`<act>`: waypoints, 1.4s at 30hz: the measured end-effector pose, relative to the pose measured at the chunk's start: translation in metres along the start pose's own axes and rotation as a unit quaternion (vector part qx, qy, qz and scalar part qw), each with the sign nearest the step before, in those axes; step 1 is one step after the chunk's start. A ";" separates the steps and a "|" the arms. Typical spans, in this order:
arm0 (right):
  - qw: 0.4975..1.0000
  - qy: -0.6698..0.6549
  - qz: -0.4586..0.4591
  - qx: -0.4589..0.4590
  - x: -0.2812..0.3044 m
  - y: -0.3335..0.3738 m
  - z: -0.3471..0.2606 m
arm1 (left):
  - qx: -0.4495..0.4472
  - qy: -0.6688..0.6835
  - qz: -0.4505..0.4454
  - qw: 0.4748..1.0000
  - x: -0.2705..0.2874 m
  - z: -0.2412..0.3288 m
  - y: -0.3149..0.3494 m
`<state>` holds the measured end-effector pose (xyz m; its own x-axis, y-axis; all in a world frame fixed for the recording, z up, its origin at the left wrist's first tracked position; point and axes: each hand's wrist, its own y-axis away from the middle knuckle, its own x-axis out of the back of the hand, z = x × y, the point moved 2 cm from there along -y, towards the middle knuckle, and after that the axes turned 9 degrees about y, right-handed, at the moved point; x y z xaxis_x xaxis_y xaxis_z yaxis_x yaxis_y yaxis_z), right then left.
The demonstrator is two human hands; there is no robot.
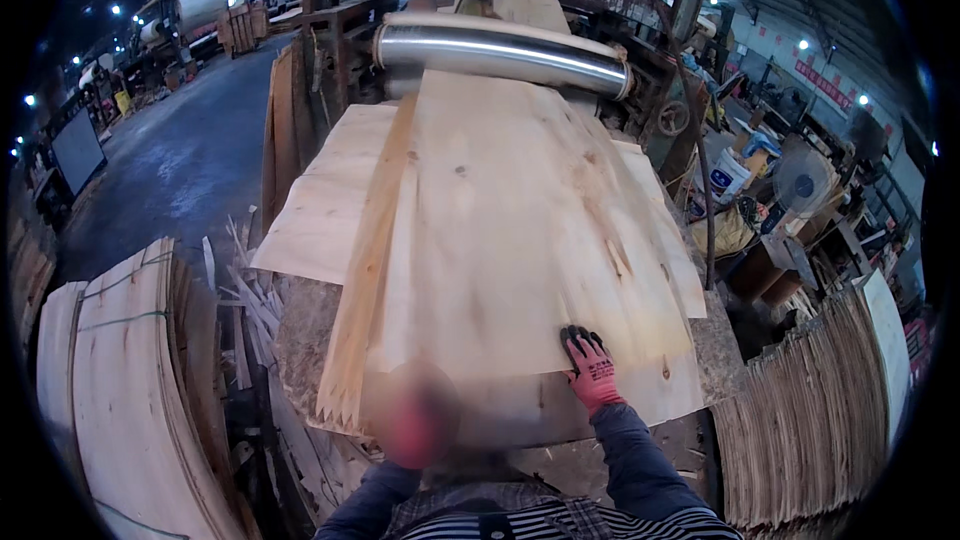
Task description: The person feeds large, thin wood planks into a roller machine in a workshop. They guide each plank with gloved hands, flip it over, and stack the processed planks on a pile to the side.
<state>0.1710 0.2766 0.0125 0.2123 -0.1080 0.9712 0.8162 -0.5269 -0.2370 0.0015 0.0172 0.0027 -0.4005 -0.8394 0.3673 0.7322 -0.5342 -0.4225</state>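
Note:
A wide, pale wood veneer sheet stretches away from me, its far end at the shiny metal roller of a machine. Near the sheet's right front corner lies my right hand, in a red glove with dark fingertips, flat on the wood with its fingers apart. My left hand, also gloved in red, is over the front edge at the left; motion smears its fingers and what they touch cannot be made out. Other veneer sheets lie beneath, one jutting out at the left. A yellowish strip runs along the left side.
Tied veneer stacks stand at the lower left, and a tall stack of sheets at the lower right. Wood scraps lean beside the table. A handwheel, a white bucket and a fan are at the right.

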 end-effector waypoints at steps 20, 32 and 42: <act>0.996 -0.016 0.017 0.085 0.057 -0.143 -0.049 | 0.174 -0.040 -0.101 0.979 -0.006 -0.024 0.000; 0.986 0.049 0.152 -0.051 -0.016 -0.276 0.003 | 0.077 -0.093 -0.021 0.992 -0.009 -0.019 -0.005; 0.995 0.004 -0.096 -0.021 0.001 0.069 -0.014 | 0.061 0.051 -0.052 0.996 -0.011 -0.014 -0.022</act>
<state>0.2200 0.2286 -0.0023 0.0509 -0.0082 0.9987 0.8178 -0.5736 -0.0464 -0.0183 0.0368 -0.0038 -0.5270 -0.7890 0.3158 0.7424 -0.6082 -0.2809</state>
